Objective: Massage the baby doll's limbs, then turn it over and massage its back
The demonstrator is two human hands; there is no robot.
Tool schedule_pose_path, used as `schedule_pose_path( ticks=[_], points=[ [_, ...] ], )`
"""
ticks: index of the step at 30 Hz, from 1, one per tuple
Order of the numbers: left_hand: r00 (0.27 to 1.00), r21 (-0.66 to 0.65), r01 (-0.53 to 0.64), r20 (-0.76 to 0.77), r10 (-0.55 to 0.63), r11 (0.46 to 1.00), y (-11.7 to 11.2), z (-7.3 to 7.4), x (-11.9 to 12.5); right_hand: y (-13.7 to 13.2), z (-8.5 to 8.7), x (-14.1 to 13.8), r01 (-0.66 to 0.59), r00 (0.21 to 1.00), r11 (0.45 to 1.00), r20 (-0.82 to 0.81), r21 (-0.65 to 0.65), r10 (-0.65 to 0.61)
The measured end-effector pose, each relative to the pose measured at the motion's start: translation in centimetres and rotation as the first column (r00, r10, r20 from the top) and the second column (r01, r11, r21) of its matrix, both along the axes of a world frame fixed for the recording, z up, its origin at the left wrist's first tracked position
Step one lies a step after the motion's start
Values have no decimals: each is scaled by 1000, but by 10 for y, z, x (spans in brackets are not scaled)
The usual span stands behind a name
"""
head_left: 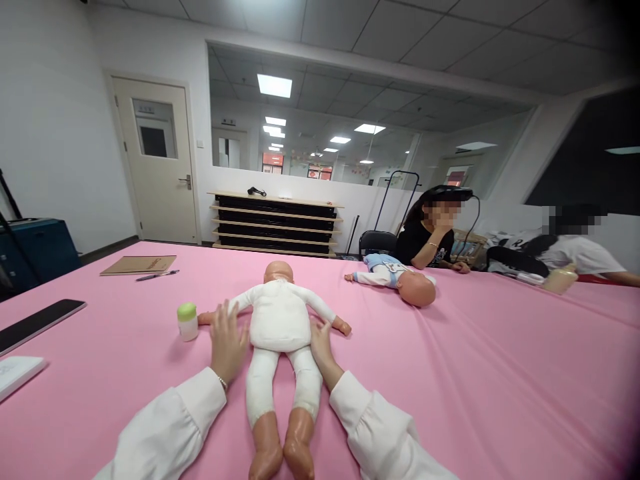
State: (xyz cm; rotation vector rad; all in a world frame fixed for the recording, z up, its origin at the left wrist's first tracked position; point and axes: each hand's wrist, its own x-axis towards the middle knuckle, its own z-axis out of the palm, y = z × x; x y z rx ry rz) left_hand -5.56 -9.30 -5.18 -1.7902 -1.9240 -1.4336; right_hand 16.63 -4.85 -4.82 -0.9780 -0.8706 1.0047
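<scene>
A baby doll with a white cloth body lies on its back on the pink tablecloth, head away from me and feet toward me. On the doll's left-hand side in the picture is my left hand, fingers spread and slightly blurred, beside its torso and in front of one arm. My right hand rests against the other side of the torso, below the doll's arm; its fingers are partly hidden, with the thumb apart. A small jar with a green lid stands left of my left hand, close to the doll's hand.
Left on the table lie a brown notebook, a pen, a black phone and a white box-like object. A second, dressed doll lies farther right. Beyond it sits a person; another leans at far right near a bottle.
</scene>
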Motion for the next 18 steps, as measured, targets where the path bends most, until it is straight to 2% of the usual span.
schedule_pose_path(
  ticks=[2,3,4,5,6,7,8,10,12,13,14,16,18],
  points=[
    [988,108,-152,2,152,983,0,10,-17,-9,7,0,166,986,983,-28,81,-164],
    [976,128,-216,9,216,968,1,12,-25,-16,12,-2,174,985,978,-19,118,-173],
    [960,131,-278,24,277,952,3,14,-32,-24,18,-5,123,992,981,4,149,-125],
    [942,117,-337,50,333,934,5,14,-37,-33,23,-10,18,999,985,35,173,-24],
    [918,90,-394,93,387,915,7,13,-42,-42,27,-17,-124,991,975,66,184,113],
    [885,47,-451,159,439,892,10,11,-46,-52,31,-24,-289,957,943,82,163,279],
    [840,-12,-499,241,487,867,13,8,-50,-61,33,-31,-453,891,883,67,118,449],
    [745,-158,-517,400,533,841,18,4,-58,-75,35,-42,-716,697,698,-62,8,715],
    [707,-271,-435,487,512,859,21,2,-65,-81,33,-48,-856,512,512,-250,-71,822],
    [723,-293,-386,493,484,875,22,2,-67,-80,31,-48,-885,461,456,-333,-100,823],
    [759,-284,-351,472,449,892,22,2,-68,-78,29,-48,-894,442,430,-396,-124,805],
    [862,-174,-310,362,354,935,19,2,-62,-71,25,-44,-884,461,435,-468,-170,754],
    [962,22,-212,180,205,977,14,2,-47,-64,21,-41,-878,471,443,-498,-182,728]
  ],
)
